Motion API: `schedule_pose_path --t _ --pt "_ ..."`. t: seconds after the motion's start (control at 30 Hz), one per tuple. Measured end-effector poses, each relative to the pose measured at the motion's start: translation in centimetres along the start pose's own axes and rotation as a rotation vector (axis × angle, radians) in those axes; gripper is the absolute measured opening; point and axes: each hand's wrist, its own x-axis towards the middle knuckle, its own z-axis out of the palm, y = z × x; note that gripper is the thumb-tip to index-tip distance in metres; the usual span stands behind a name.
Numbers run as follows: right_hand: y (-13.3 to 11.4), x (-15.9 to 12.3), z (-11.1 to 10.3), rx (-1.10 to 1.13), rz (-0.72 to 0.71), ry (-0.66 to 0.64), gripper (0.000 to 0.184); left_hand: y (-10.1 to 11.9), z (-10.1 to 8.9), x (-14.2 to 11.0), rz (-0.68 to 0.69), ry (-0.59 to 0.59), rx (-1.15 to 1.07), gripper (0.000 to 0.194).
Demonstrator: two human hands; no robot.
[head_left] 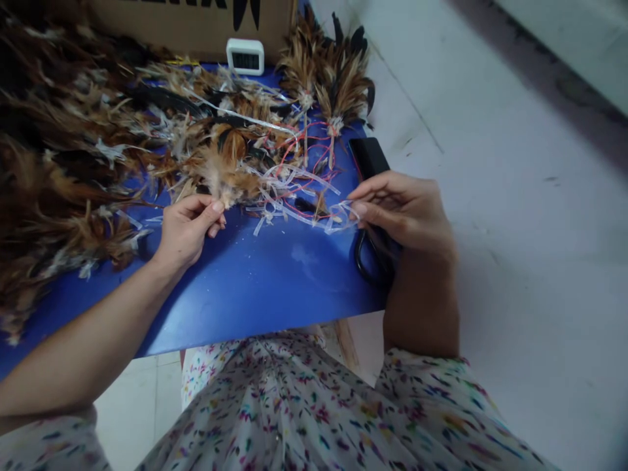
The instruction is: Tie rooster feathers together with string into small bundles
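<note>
Over the flat blue plastic-looking tabletop [235, 281], the left hand [193, 226] pinches a fluffy tan-brown feather tuft [220, 180] and the right hand [405, 209] pinches a thin translucent plastic strip [336, 229], apparently a picking-out step, calling for easing the strip free.

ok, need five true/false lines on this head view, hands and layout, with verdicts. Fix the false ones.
1. The left hand pinches a brown feather tuft. True.
2. The right hand is touching the cardboard box. False: the right hand is at the clear plastic strips; whether it grips one is unclear.
3. A white-framed digital display stands in front of the cardboard box. True.
4. The tabletop is red. False: the tabletop is blue.
5. Two feather bunches are at the far left corner. False: the two feather bunches are at the far right.
</note>
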Motion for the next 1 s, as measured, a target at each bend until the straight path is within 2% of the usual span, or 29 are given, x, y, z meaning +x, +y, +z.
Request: schedule_pose_path --t 0.17,0.23,0.37,0.43,0.5,0.67,0.8,0.9,1.0 --pt "0.1 0.3 -0.4 -0.040 0.067 -0.082 0.023 -0.1 0.0 0.0 0.004 0.003 0.020 0.038" --pt "0.7 0.8 -0.3 -0.102 0.046 -0.011 0.022 -0.3 -0.1 0.0 0.008 -0.001 0.026 0.038" --pt "3.4 2.1 0.1 -0.403 0.013 0.233 0.012 -0.5 -0.3 0.1 0.025 -0.024 0.030 0.038" --pt "4.6 2.6 0.2 -0.545 -0.019 0.282 0.013 -0.5 -0.3 0.2 0.025 -0.025 0.041 0.037" --pt "5.2 3.0 0.3 -0.665 -0.035 0.246 0.020 -0.5 -0.3 0.1 0.016 -0.022 0.060 0.036" --pt "4.8 4.4 0.6 -0.911 0.016 -0.007 0.038 -0.5 -0.1 0.1 0.018 -0.026 0.096 0.033" --pt "4.9 6.4 0.9 -1.077 0.106 -0.089 0.041 -0.5 -0.1 0.1 0.011 -0.039 0.098 0.034" --pt "5.4 7.7 1.1 -1.108 0.178 -0.114 0.030 -0.5 -0.1 0.1 0.010 -0.049 0.074 0.033" --pt "5.9 8.2 1.1 -1.065 0.182 -0.094 0.013 -0.5 0.0 0.0 0.024 -0.045 0.067 0.032"
